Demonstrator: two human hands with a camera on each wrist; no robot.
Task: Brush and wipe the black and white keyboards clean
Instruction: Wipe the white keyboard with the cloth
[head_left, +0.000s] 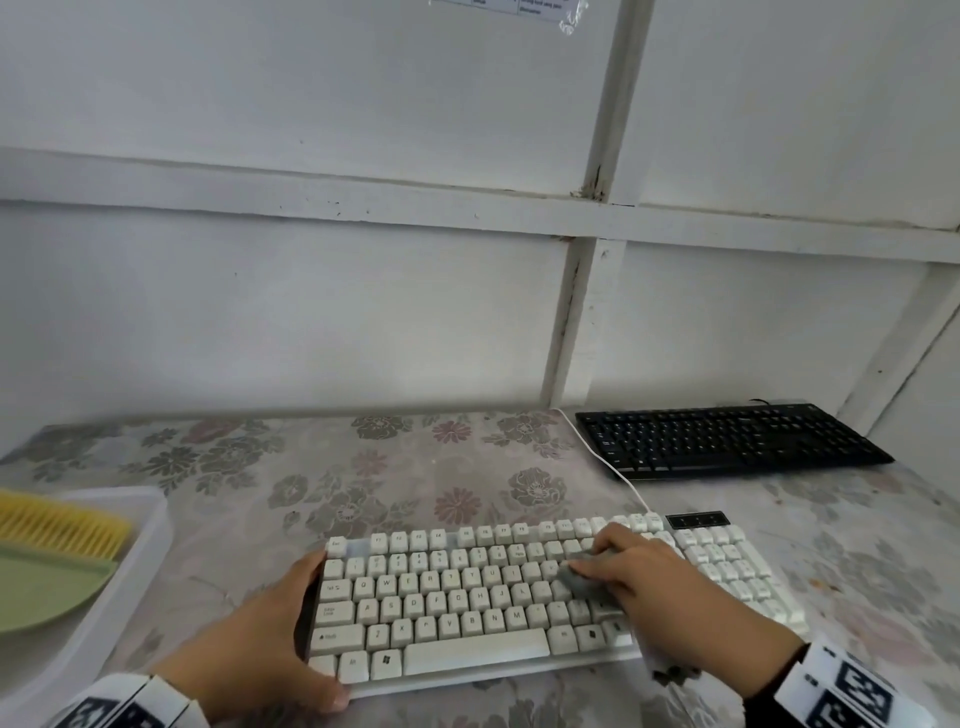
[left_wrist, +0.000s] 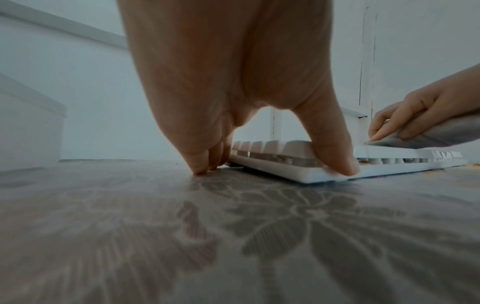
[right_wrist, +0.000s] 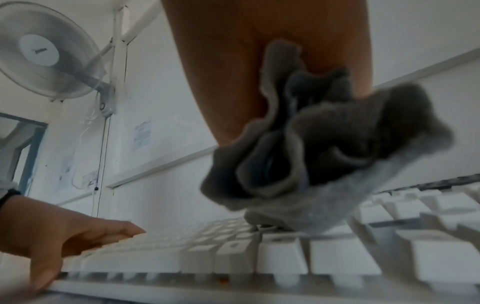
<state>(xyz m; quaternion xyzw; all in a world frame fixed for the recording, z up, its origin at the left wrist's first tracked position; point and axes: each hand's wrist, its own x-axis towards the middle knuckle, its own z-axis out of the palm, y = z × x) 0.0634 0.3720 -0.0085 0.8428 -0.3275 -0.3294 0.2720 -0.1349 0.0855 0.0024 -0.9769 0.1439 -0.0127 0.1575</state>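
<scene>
The white keyboard (head_left: 441, 597) (left_wrist: 376, 170) (right_wrist: 285, 261) lies near the front edge of the floral-covered table (head_left: 415, 467). My left hand (head_left: 270, 639) (left_wrist: 233, 82) (right_wrist: 64, 232) holds its left end, thumb on the front corner and fingers by the back corner. My right hand (head_left: 639, 571) (left_wrist: 415, 111) (right_wrist: 246, 51) grips a bunched grey cloth (head_left: 582, 577) (left_wrist: 428, 137) (right_wrist: 324, 154) and presses it onto the keys right of the middle. The black keyboard (head_left: 727, 439) sits at the back right, untouched.
A translucent tray (head_left: 150, 525) at the left holds a yellow brush (head_left: 62, 525) and a green dustpan (head_left: 47, 587). The white keyboard's cable (head_left: 613, 467) runs back past the black keyboard. A white panelled wall closes the table's far side; a fan (right_wrist: 49, 51) hangs on it.
</scene>
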